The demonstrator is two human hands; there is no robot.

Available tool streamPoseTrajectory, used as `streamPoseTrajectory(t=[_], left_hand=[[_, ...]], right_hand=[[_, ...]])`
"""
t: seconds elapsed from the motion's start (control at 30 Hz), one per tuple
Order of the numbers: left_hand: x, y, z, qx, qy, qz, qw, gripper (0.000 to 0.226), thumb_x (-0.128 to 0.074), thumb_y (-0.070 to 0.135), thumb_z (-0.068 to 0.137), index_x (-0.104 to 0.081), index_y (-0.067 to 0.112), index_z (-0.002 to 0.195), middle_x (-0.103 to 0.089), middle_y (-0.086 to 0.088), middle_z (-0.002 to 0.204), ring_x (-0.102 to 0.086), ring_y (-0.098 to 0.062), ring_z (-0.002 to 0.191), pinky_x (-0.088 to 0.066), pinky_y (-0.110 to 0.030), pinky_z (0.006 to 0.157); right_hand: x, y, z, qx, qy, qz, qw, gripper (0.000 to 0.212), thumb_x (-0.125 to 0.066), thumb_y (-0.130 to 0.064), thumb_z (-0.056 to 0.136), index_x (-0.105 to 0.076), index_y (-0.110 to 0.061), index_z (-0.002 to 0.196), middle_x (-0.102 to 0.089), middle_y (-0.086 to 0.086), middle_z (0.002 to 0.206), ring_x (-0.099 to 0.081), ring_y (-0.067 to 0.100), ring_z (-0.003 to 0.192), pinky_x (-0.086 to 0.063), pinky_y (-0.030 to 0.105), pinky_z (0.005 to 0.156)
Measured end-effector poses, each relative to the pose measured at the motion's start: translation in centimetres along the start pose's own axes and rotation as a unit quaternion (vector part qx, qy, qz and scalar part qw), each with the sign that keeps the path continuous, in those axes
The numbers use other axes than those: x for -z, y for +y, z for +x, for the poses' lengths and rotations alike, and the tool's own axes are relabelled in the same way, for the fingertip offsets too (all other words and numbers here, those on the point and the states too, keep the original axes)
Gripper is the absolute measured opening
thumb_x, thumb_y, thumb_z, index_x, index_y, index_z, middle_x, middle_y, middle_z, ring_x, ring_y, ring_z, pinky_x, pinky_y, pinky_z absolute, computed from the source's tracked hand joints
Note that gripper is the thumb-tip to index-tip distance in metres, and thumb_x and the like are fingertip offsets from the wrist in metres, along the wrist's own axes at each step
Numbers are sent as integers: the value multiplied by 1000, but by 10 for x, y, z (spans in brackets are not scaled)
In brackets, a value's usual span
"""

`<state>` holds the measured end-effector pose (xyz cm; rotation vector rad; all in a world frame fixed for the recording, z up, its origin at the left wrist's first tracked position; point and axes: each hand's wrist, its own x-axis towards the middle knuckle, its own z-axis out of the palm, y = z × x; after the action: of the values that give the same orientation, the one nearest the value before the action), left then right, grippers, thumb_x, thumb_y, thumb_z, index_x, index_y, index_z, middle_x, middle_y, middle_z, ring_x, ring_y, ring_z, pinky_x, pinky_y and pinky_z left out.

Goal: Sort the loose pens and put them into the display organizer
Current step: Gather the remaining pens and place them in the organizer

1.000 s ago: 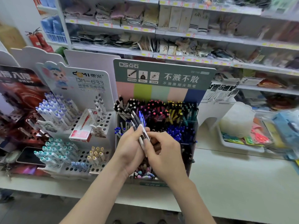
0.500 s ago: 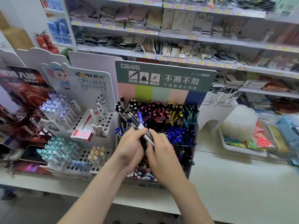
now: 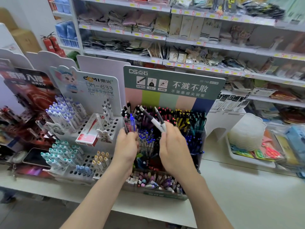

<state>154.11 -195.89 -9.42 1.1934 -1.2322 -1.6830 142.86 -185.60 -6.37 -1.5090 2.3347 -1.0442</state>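
Right hand (image 3: 173,146) pens (image 3: 153,120) slant up-left; left hand (image 3: 126,146) bundle (image 3: 132,123) seemingly upright.

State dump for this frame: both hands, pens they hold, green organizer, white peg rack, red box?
left hand: grips pen bundle.
pen bundle: upright, blue pen in front, over the organizer.
right hand: pinches two black-and-white pens.
black-and-white pens: tilted left, upper ends splayed apart.
display organizer: upright, compartments packed with standing pens.
white peg rack: partly filled, many holes empty.
red box: lying on the peg rack.
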Motion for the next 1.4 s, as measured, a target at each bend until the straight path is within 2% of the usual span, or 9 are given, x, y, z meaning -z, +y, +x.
streamPoseTrajectory(t=[0.17, 0.33, 0.4, 0.5, 0.6, 0.77, 1.0, 1.23, 1.4], left_hand=[[17, 19, 22, -88, 131, 90, 983, 11, -48, 23, 102, -50, 14, 108, -54, -2, 86, -51, -22, 75, -40, -36, 64], [26, 31, 59, -106, 95, 286, 948, 23, -72, 23, 90, -58, 9, 102, -64, -3, 89, -62, -24, 83, -42, -29, 65], [28, 28, 73, -110, 67, 329, 936, 31, -83, 34, 80, -64, 15, 95, -70, -1, 88, -67, -26, 87, -45, -34, 65], [21, 36, 82, -154, 57, 362, 918, 36, -92, 38, 70, -68, 17, 88, -71, 1, 81, -67, -23, 80, -42, -32, 59], [19, 53, 86, -212, 33, 369, 904, 28, -93, 24, 72, -70, 16, 86, -72, 0, 79, -69, -25, 78, -48, -34, 62], [35, 60, 93, -226, 11, 369, 902, 30, -95, 30, 77, -72, 22, 94, -67, 11, 80, -61, -5, 73, -33, -9, 59], [45, 50, 90, -184, 11, 328, 926, 39, -92, 21, 76, -63, 24, 102, -69, 6, 88, -62, -9, 78, -38, -22, 61], [46, 51, 86, -23, -67, 36, 997, 3, -53, 18, 101, -53, 15, 103, -47, 6, 70, -37, -10, 52, -28, -26, 48], [54, 61, 71, 74, -188, -143, 969, 22, -32, 34, 99, -48, 19, 94, -37, 2, 71, -21, -13, 57, -13, -30, 53]], right_hand=[[31, -32, 50, 28, -114, -219, 969, 13, -45, -23, 108, -43, -17, 97, -43, 0, 85, -42, 23, 70, -28, 35, 54], [34, -74, 87, 67, -208, -381, 898, 31, -50, -7, 105, -37, -13, 78, -40, 3, 78, -49, 33, 79, -40, 41, 67], [32, -89, 99, 74, -246, -403, 878, 11, -52, -3, 103, -51, -9, 94, -45, 3, 87, -51, 33, 87, -42, 42, 71], [29, -98, 119, 88, -290, -397, 866, 31, -52, 2, 102, -54, -1, 133, -57, 16, 116, -59, 37, 105, -43, 42, 78], [35, -99, 137, 107, -277, -364, 883, 36, -50, 4, 101, -38, 1, 135, -60, 20, 120, -53, 28, 79, -41, 40, 68], [39, -90, 159, 81, -354, -402, 841, 24, -57, -12, 107, -61, -5, 130, -65, 13, 130, -59, 32, 101, -46, 38, 78], [2, -69, 168, 133, -247, -309, 909, 33, -73, -19, 99, -52, -12, 124, -55, 7, 107, -61, 36, 96, -54, 45, 79], [-17, -54, 159, 136, -178, -223, 949, 23, -78, -20, 94, -77, -16, 117, -73, 7, 115, -65, 31, 110, -56, 47, 97], [-17, -47, 139, 111, 1, -58, 992, 22, -67, -20, 101, -79, -15, 118, -79, -1, 111, -70, 13, 101, -57, 34, 96]])
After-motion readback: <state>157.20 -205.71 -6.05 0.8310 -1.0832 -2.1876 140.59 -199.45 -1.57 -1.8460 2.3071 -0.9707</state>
